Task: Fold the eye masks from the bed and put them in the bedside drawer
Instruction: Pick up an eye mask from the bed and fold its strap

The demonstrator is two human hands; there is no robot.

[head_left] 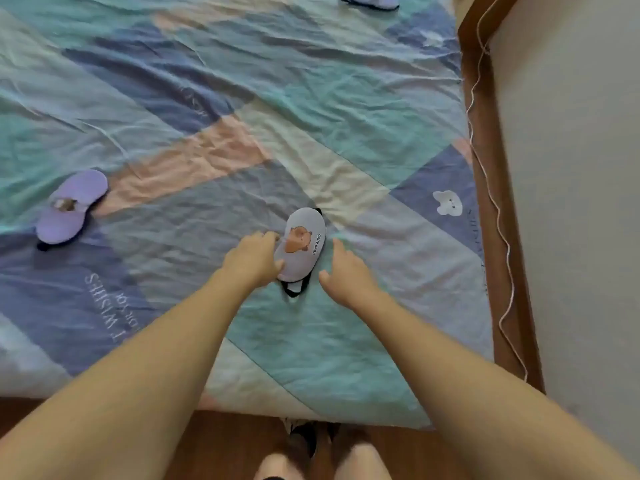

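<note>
A grey eye mask [302, 247] printed with a brown cartoon animal lies on the patchwork quilt [363, 126], just below the middle of the view, its long axis running from about 1 o'clock to 7 o'clock, with a loop of black strap [293, 289] poking out at its near end. The left hand [254, 258] sits at the mask's 9 o'clock side, fingers curled against its edge and touching it, though a closed pinch cannot be told. The right hand [346, 271] hovers at the mask's 3 o'clock side, fingers spread and loose, holding nothing, just beside the fabric. A purple eye mask [71, 206] lies well apart toward 9 o'clock, and a third mask [370, 1] sits at the quilt's far edge near 12 o'clock. A white cord [498, 216] trails along the wooden bed frame [485, 98] at 3 o'clock.
</note>
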